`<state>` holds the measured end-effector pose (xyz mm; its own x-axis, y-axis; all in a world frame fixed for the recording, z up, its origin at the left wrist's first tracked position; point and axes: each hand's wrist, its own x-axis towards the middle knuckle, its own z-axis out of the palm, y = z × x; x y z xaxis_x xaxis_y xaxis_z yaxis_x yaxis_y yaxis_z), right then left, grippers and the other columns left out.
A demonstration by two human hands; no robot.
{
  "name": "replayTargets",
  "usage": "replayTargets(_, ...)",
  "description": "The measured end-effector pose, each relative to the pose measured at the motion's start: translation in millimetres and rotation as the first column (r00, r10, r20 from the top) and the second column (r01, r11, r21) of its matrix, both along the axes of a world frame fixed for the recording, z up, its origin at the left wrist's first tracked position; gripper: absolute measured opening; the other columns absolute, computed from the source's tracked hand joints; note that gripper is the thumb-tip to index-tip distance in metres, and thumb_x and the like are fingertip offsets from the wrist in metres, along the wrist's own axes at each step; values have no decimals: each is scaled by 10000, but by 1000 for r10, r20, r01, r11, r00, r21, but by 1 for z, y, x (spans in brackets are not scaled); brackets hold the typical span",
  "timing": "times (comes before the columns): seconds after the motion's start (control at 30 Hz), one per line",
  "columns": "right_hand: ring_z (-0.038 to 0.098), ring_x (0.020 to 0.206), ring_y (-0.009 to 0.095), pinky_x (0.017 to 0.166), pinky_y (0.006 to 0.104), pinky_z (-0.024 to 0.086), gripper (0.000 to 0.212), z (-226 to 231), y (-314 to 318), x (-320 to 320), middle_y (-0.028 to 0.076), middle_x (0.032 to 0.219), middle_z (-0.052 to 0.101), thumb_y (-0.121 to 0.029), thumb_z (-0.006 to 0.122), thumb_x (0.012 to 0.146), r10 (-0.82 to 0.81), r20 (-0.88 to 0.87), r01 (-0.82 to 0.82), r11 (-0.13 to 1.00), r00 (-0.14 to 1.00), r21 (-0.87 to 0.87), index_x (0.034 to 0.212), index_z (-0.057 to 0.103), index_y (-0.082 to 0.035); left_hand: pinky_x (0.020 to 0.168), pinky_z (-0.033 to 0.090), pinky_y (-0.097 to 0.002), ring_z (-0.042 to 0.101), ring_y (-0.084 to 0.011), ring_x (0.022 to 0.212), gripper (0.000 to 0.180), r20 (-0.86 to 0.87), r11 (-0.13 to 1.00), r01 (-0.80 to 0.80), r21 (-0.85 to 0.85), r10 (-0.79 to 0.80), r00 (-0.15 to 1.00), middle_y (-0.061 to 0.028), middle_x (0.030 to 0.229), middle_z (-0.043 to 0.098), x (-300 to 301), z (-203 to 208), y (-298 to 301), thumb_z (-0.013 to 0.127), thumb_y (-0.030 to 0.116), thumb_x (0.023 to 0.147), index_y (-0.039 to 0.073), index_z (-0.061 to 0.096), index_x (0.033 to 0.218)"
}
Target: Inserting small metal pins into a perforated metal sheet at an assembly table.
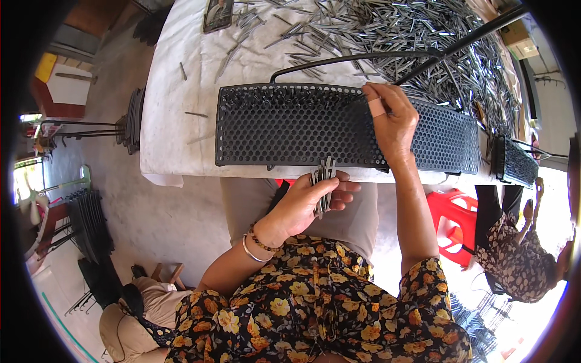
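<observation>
A long black panel (pixel 278 136) full of round holes lies across the near edge of the table, with dark strips standing densely along its far side. Below its front edge, my left hand (pixel 302 202) is closed around a small bunch of thin metal strips (pixel 327 172) whose ends stick up past the thumb. My right hand (pixel 392 118), a pale bandage on one finger, rests over the panel right of its middle. Its fingertips are pinched together at the far edge; whatever they hold is hidden.
A big heap of loose metal strips (pixel 417 36) covers the far right of the white-covered table (pixel 175 85). A black rod handle (pixel 357 57) arches behind the panel. A red stool (pixel 451 224) and another person (pixel 520 254) are at right. Stacked black panels (pixel 91 221) stand at left.
</observation>
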<state>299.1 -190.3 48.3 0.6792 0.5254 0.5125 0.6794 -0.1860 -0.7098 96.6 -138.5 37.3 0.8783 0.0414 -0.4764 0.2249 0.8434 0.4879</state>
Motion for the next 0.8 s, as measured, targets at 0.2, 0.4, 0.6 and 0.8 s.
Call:
replayTargets(0.2,616,703,245,617,329,495,153,0,0,-3,90,852,608,-114,720,769,68,242,-34,989,968,-143,898,700,-34,877,515,-339,609,-211,1035,276,11,998,-20,-56,20,1000,-148,1131,613,3,6,0,462,178,976,-4,525,1172)
replayTargets(0.4,576,644,146,566,264,460,203,29,-27,-34,87,806,633,-181,714,803,341,-431,-445,880,836,-167,882,694,5,880,526,-373,600,-255,1060,295,44,999,-41,-29,42,998,-169,1165,589,5,14,2,449,165,981,-7,498,1216)
replayTargets(0.6,580,667,91,578,237,463,163,30,-44,-44,55,804,646,-128,671,842,287,-750,-509,858,596,-77,901,682,23,845,531,-353,624,-221,1005,301,37,997,-21,79,18,999,-133,1094,618,10,15,0,463,187,979,3,507,1213)
replayTargets(0.8,565,664,55,560,195,451,187,41,-42,-19,37,794,670,-113,647,860,114,-822,-211,977,559,-9,965,656,42,722,511,-281,612,-139,865,286,6,991,50,123,-52,999,-110,1019,643,16,21,-1,480,203,976,9,537,1178)
